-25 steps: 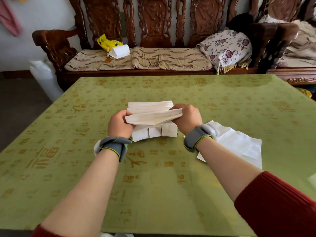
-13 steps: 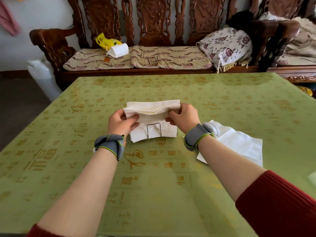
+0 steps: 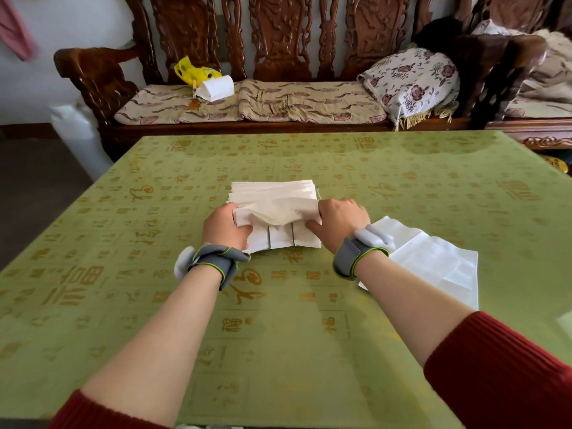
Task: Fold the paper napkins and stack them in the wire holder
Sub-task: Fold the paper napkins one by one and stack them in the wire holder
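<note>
Both hands curl around one folded napkin point(image 3: 274, 210): left hand point(image 3: 225, 226) pinching its left end, right hand point(image 3: 339, 222) its right, over the wire holder point(image 3: 280, 235).

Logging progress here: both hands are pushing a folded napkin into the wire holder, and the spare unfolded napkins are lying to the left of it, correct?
Not quite. The head view shows the spare unfolded napkins lying right of the wire holder, behind the right hand's wrist. Otherwise correct.

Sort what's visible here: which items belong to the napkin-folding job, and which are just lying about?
Job:
- folded napkin held by left hand and right hand
- wire holder with stacked napkins
- unfolded napkins

Bystanders:
- yellow bag
- floral pillow
- tissue pack
</note>
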`<state>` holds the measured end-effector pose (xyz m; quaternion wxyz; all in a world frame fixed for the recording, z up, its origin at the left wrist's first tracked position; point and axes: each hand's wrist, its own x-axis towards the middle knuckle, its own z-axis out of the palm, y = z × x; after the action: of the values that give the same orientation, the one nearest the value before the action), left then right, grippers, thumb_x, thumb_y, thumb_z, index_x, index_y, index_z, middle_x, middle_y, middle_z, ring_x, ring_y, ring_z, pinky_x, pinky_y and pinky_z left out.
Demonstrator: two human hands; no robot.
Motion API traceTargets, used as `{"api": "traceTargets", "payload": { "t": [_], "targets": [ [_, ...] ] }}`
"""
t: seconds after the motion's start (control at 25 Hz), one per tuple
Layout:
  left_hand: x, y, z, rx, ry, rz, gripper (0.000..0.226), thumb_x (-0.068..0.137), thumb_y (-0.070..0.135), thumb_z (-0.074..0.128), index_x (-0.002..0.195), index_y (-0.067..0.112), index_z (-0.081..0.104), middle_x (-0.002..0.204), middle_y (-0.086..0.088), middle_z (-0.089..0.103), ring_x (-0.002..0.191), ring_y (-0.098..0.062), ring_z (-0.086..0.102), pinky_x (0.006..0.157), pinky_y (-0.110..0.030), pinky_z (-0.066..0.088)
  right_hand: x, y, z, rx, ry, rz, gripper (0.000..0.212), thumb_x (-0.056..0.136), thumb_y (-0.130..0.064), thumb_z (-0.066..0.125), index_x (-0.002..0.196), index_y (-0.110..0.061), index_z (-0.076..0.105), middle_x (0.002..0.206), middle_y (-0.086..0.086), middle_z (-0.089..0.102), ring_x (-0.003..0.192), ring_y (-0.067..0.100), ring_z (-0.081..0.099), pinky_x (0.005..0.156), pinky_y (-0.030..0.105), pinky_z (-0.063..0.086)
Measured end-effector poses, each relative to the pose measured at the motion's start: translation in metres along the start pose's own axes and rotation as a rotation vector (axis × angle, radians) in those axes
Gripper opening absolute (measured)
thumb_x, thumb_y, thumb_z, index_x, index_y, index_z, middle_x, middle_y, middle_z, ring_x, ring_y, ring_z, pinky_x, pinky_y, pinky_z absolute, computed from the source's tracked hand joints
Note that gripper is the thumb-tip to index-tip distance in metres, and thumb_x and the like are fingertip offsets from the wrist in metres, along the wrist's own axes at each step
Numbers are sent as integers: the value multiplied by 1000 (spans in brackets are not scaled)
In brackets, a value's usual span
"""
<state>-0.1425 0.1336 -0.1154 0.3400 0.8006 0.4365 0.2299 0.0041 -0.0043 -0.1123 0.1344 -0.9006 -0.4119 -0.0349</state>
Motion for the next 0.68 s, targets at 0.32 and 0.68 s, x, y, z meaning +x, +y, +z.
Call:
{"api": "traceTargets", "payload": {
  "t": [0.32, 0.68],
  "targets": [
    [1, -1, -5, 181, 26, 184, 11, 79, 17, 65, 88, 15, 61, 86, -10, 69, 73, -33, 65, 67, -35, 50, 1, 4, 2, 154, 158, -69, 20, 86, -39, 52, 104, -31, 57, 86, -6, 65, 99, 24, 49, 80, 34, 26],
    [0, -3, 1, 488, 53, 285, 16, 87, 18, 58, 101, 14, 65, 103, -12, 67, 97, -34, 59, 71, -37, 44, 1, 0, 5, -59, 102, -104, 20, 86, -39, 55, 103, -32, 64, 105, -5, 61, 107, 24, 43, 89, 36, 27]
  ]
}}
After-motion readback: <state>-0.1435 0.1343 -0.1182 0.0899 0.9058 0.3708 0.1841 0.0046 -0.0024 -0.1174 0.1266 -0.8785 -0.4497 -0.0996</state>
